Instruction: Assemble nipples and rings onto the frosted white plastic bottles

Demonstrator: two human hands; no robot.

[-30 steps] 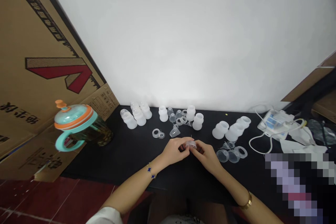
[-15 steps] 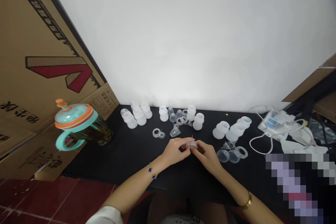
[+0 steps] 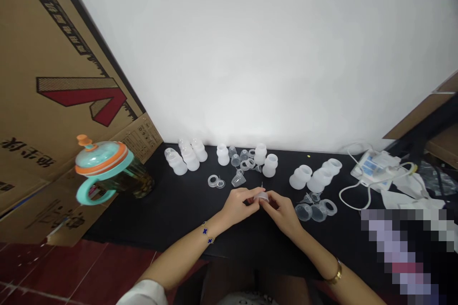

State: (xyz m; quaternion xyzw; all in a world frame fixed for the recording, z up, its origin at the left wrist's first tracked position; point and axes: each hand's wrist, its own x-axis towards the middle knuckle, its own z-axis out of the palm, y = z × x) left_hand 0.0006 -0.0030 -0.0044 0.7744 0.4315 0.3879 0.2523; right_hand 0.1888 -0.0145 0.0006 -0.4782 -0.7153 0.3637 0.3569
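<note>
Pinched from both sides

The left hand [image 3: 240, 205] and the right hand [image 3: 281, 209] met in front of the person, thumbs and fingertips closed on a small translucent piece [image 3: 263, 195] between them, above the black tabletop [image 3: 171, 205]. The fingers covered much of it; whether it was one part or two fitted together could not be told. A thin stem [image 3: 262, 184] showed just beyond it.

The piece looked very light, probably thin plastic or silicone, smooth enough to slip in a dry pinch and perhaps soft enough to give under a hard squeeze. Its outer edge seemed the best place to take hold, with opposed fingertips and little force; the stem, being so thin, looked the likeliest part to bend.

Just beyond the hands, a clear cap [image 3: 238, 179] lay tilted, with a pale ring [image 3: 213, 180] to its left. Near the right hand lay clear domes [image 3: 318, 213], and behind those stood wide-mouthed white bottles [image 3: 299, 178], which looked light and easily tipped, better gripped round the waist than by the rim.
</note>
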